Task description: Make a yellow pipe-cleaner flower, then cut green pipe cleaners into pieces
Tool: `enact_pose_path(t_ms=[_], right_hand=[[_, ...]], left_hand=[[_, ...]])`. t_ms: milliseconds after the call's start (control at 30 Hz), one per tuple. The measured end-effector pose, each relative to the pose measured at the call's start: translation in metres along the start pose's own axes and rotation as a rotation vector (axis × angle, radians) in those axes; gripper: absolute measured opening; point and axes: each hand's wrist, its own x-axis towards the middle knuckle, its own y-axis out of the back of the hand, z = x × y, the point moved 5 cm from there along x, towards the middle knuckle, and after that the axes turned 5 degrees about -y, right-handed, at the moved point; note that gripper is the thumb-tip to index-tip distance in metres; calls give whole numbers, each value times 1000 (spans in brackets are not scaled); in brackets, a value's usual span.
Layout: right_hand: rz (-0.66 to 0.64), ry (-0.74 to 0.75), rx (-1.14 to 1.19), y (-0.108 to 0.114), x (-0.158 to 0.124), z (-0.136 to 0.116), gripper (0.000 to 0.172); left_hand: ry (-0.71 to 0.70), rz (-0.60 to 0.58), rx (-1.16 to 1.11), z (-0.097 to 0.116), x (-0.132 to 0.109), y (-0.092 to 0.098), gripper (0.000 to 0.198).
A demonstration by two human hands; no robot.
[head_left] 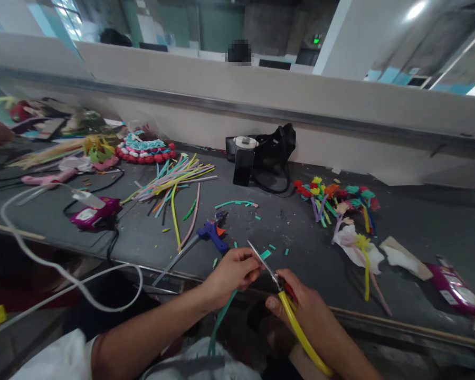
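My left hand [237,273] is closed in a pinch on a green pipe cleaner [222,315]. One end of it shows beyond the fingertips and the rest hangs down toward my lap. My right hand [306,303] is wrapped around scissors [301,330] with a long yellow handle and a bit of red by the thumb. The thin metal blades point up and left, beside the green end at my left fingertips. Whether they touch it I cannot tell. Several short green offcuts [286,252] lie on the table just beyond.
A blue glue gun [211,236] lies left of my hands, before a pile of coloured pipe cleaners [174,179]. Colourful flowers [332,192] are at the right. A phone [244,167] leans on a black bag [275,150]. A white cable [55,269] loops over the left edge.
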Motion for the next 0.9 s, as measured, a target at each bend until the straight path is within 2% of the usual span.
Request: enact_pose_path(t_ms=[233, 600, 900], right_hand=[[15, 9, -60, 3, 11, 9, 38], [-33, 57, -34, 22, 56, 15, 35], [-57, 86, -73, 22, 86, 24, 39]], left_hand=[[31, -2, 15, -4, 14, 0, 18], [133, 5, -83, -22, 59, 10, 12], [183, 20, -92, -24, 71, 16, 13]])
